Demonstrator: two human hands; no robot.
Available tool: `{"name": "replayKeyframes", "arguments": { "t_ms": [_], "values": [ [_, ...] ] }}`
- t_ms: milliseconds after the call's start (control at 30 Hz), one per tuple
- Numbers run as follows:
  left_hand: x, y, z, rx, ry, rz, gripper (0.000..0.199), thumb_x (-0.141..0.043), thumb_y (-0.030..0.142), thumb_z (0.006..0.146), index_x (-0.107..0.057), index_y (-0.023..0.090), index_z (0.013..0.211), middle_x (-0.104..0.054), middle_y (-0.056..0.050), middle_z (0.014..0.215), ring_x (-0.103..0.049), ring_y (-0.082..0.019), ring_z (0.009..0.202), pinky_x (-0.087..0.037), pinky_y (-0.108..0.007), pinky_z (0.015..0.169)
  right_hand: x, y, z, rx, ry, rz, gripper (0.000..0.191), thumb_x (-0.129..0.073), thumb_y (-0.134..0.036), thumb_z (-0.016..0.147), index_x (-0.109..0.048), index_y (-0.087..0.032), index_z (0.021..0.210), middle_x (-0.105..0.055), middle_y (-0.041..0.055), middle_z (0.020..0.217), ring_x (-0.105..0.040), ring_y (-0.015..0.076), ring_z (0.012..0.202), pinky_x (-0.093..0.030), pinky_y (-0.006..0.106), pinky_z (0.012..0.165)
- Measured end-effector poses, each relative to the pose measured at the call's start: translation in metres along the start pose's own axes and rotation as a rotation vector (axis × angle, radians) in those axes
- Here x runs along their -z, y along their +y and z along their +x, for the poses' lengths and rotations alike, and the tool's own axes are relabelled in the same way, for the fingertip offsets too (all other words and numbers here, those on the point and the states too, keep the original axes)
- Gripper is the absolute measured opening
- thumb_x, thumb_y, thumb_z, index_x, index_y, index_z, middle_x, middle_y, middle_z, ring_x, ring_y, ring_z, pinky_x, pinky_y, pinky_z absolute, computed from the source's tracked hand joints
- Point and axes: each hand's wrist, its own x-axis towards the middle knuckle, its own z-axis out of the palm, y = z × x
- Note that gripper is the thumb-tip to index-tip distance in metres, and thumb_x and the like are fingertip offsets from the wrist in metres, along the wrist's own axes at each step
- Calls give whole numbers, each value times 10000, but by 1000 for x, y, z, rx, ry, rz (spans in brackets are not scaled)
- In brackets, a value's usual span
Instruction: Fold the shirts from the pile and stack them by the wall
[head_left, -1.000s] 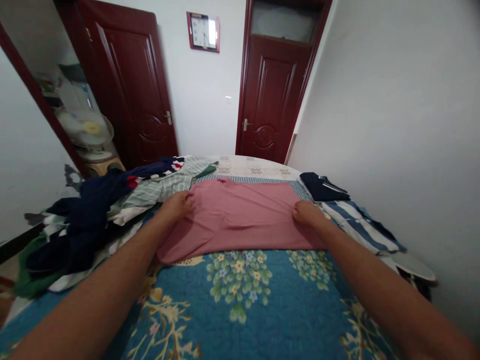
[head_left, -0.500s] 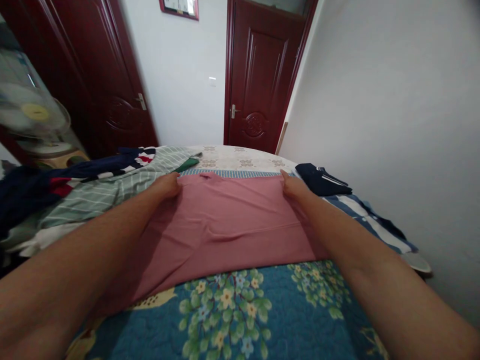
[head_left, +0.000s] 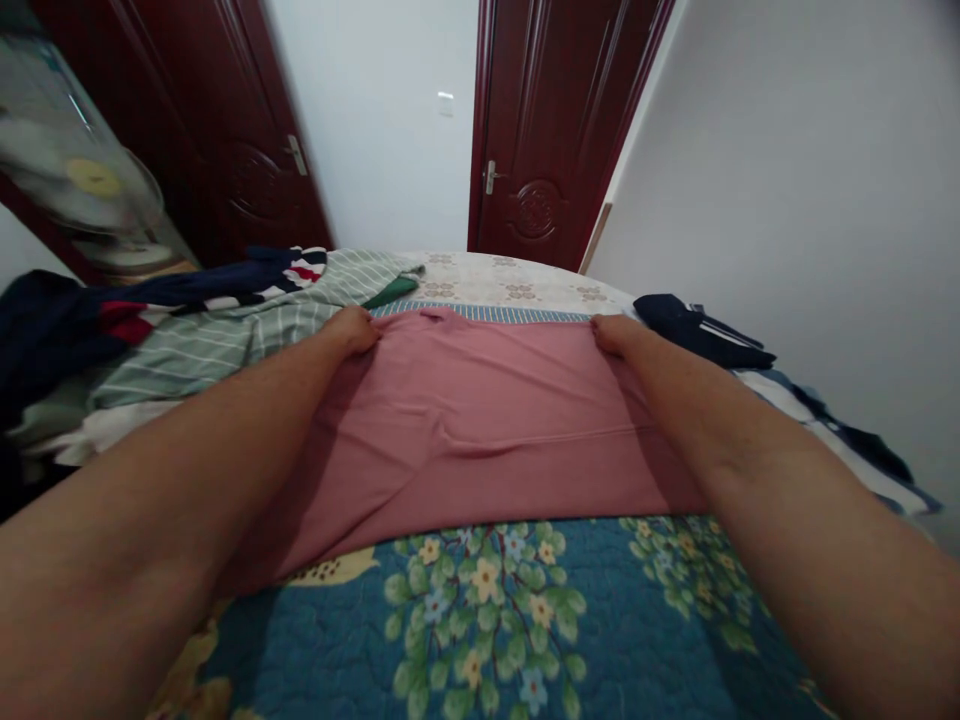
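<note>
A pink shirt (head_left: 487, 400) lies spread in a wide, folded panel with soft creases, on a blue quilt (head_left: 330, 640) printed with flowers. At its far left corner, my left hand (head_left: 355, 332) has its fingers closed on the cloth. My right hand (head_left: 613, 334) pinches the far right corner in the same way, fingers curled under the edge. Between the two hands the far edge runs almost straight, with a small raised fold near the left hand. My left forearm covers part of the shirt's left side.
On the left lie a green striped garment (head_left: 202, 340) and a navy garment (head_left: 45, 330) with red and white bands. A folded dark garment (head_left: 701, 332) and blue-and-white clothes (head_left: 832, 430) sit on the right. Behind are a patterned white cover (head_left: 480, 272) and a fan (head_left: 97, 180).
The view has tipped down and shifted left, so everything sits higher and further right. My right fingers, partly extended before, are now curled in on the shirt's edge.
</note>
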Motion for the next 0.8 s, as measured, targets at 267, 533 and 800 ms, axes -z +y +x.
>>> {"name": "replayKeyframes", "arguments": {
  "t_ms": [267, 533, 800],
  "values": [
    [15, -4, -30, -23, 157, -154, 201, -705, 232, 762, -724, 190, 958, -760, -58, 902, -669, -245, 838, -480, -299, 720, -1, 4, -27, -242, 143, 303, 448, -656, -214, 948, -647, -20, 1351, -709, 291, 1312, -684, 353, 1249, -532, 446, 1074],
    [48, -1, -58, -137, 234, -251, 187, -629, 168, 726, -666, 197, 906, -697, -15, 834, -627, -206, 821, -433, -273, 707, 12, 13, -74, -365, 213, 1113, 70, -656, -85, 893, -680, -110, 954, -733, 91, 745, -738, 208, 658, -647, 319, 614],
    [78, -11, -131, -233, 334, -327, 218, -571, 160, 722, -662, 200, 915, -717, -28, 909, -620, -211, 832, -456, -300, 767, 26, 14, -157, -372, 482, 1528, 197, -725, -115, 812, -572, -204, 898, -726, 38, 763, -729, 169, 609, -641, 256, 533]
  ]
}}
